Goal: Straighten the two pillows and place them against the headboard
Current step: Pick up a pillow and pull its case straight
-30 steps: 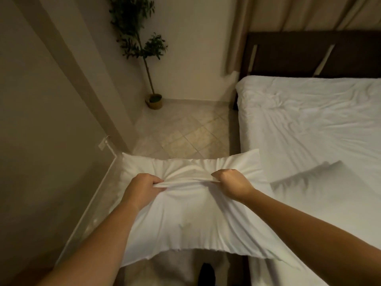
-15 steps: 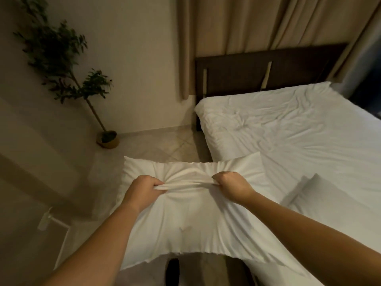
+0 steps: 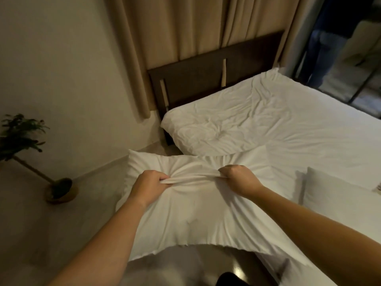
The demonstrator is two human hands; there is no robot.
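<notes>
A white pillow [image 3: 191,215] hangs in the air in front of me, over the bed's left edge. My left hand [image 3: 149,183] and my right hand [image 3: 239,178] each pinch a fold of its cover near the top, fingers closed. A second white pillow [image 3: 338,205] lies flat on the bed at the right, partly cut off by my right forearm. The dark wooden headboard [image 3: 206,79] stands at the far end of the bed, with nothing against it.
The bed [image 3: 268,124] carries a wrinkled white sheet. Beige curtains [image 3: 185,27] hang behind the headboard. A potted plant [image 3: 59,188] stands on the floor at the left. A glass door [image 3: 346,48] is at the far right.
The view has swung right and toward the headboard, so the plant has slid left and the glass door has come into sight. Both hands keep the same grip on the pillow.
</notes>
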